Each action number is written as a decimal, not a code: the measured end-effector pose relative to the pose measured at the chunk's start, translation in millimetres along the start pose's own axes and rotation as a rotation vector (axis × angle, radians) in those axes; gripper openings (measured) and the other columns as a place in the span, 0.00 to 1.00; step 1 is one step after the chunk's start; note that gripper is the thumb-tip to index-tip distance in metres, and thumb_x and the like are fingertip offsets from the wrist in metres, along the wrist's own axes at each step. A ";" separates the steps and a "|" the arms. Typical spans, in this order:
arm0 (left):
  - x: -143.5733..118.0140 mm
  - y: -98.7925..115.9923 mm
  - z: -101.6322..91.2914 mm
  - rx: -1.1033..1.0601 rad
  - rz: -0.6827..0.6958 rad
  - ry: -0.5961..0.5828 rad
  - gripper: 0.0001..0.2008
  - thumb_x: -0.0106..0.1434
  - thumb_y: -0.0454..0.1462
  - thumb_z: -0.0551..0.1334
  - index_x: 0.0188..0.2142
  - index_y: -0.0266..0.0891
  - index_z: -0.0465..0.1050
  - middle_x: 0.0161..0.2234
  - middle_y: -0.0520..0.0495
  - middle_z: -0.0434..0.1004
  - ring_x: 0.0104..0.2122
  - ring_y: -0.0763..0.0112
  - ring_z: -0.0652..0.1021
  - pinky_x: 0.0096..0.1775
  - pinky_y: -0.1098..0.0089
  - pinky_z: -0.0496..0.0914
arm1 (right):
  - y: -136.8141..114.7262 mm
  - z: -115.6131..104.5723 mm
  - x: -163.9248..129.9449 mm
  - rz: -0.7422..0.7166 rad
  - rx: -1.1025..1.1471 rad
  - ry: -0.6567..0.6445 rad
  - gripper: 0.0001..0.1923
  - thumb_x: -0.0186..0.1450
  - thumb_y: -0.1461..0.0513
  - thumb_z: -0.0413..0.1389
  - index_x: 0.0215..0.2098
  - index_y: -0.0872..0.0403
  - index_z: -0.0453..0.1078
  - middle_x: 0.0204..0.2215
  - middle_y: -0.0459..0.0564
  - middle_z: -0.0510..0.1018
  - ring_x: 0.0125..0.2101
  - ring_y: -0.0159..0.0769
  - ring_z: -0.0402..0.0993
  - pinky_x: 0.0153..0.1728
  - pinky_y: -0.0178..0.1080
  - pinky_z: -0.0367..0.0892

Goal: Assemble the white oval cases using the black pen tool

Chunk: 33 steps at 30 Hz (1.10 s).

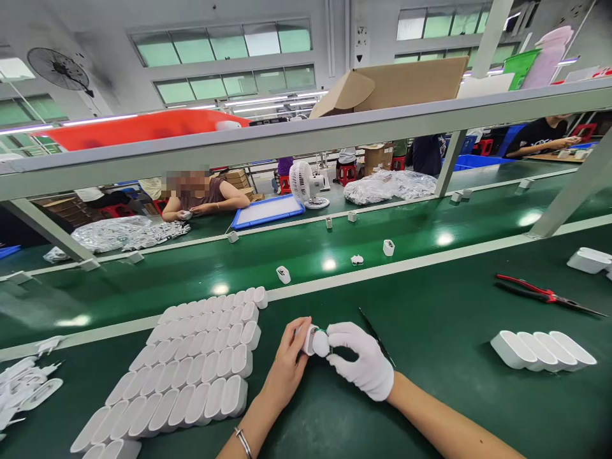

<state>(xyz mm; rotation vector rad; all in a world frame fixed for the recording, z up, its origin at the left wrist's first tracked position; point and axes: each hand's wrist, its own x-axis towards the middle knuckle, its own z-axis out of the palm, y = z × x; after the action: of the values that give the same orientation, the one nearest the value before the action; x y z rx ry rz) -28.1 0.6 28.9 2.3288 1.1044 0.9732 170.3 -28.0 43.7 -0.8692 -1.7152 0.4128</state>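
My bare left hand (291, 354) is closed round a small white plastic housing (310, 340). At the housing's open end sits a round white part (320, 343) with a bit of green at its edge. My right hand (362, 358), in a white glove, pinches that round part between thumb and fingers. Whether the part is inside the housing or only against it, I cannot tell. Just beyond the glove a thin black tool (375, 333), like tweezers or a pen, lies on the green table (430, 401).
Rows of white housings (184, 376) stand at left, beside loose white pieces (29, 389). To the right are more housings (542, 349) and red-handled pliers (549, 297). A green conveyor belt (411, 255) carries a few white parts. Across it, a person (205, 194) works near a fan (301, 185).
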 end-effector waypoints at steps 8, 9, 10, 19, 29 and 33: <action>-2.7 -0.8 1.9 0.069 0.039 -0.005 0.32 0.61 0.24 0.48 0.62 0.49 0.52 0.55 0.42 0.59 0.56 0.61 0.64 0.56 0.58 0.63 | -7.7 5.1 6.6 -0.252 -0.071 0.046 0.18 0.56 0.72 0.54 0.43 0.49 0.69 0.36 0.49 0.77 0.38 0.34 0.75 0.40 0.35 0.73; -2.7 -0.8 1.9 0.065 0.053 -0.007 0.33 0.61 0.24 0.47 0.62 0.50 0.50 0.56 0.42 0.58 0.56 0.61 0.64 0.55 0.58 0.64 | -8.2 6.0 7.4 -0.278 -0.065 0.050 0.19 0.57 0.72 0.53 0.43 0.50 0.69 0.36 0.49 0.77 0.37 0.34 0.75 0.40 0.35 0.73; -2.6 -0.9 1.8 0.061 0.064 -0.009 0.33 0.61 0.23 0.47 0.63 0.51 0.49 0.56 0.42 0.58 0.56 0.61 0.64 0.55 0.57 0.64 | -8.4 6.9 7.9 -0.292 -0.064 0.054 0.19 0.57 0.73 0.53 0.44 0.50 0.68 0.35 0.49 0.77 0.37 0.34 0.75 0.40 0.35 0.73; -0.9 0.8 2.3 0.001 0.040 -0.039 0.36 0.61 0.22 0.47 0.63 0.55 0.46 0.56 0.44 0.55 0.57 0.63 0.63 0.55 0.58 0.63 | -10.7 4.7 7.8 -0.300 -0.047 0.047 0.20 0.56 0.75 0.52 0.43 0.50 0.67 0.36 0.49 0.75 0.37 0.33 0.74 0.39 0.34 0.73; -1.7 -0.8 4.3 -0.044 0.031 -0.030 0.37 0.60 0.22 0.48 0.63 0.56 0.47 0.56 0.45 0.55 0.56 0.64 0.63 0.56 0.59 0.62 | -10.8 2.4 9.8 -0.305 -0.085 0.057 0.18 0.57 0.74 0.51 0.42 0.50 0.67 0.35 0.48 0.75 0.36 0.33 0.74 0.38 0.34 0.74; -2.0 -0.7 5.4 -0.046 0.035 -0.027 0.37 0.59 0.22 0.48 0.63 0.56 0.48 0.56 0.45 0.56 0.56 0.64 0.64 0.56 0.60 0.62 | -9.2 3.0 10.7 -0.323 -0.079 0.039 0.19 0.57 0.74 0.51 0.42 0.50 0.67 0.35 0.49 0.75 0.36 0.33 0.74 0.38 0.34 0.74</action>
<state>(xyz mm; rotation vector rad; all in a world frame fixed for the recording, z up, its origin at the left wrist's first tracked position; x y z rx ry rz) -25.5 -0.8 24.0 2.3241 1.0236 0.9671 163.1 -25.9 56.0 -0.6355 -1.8063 0.1118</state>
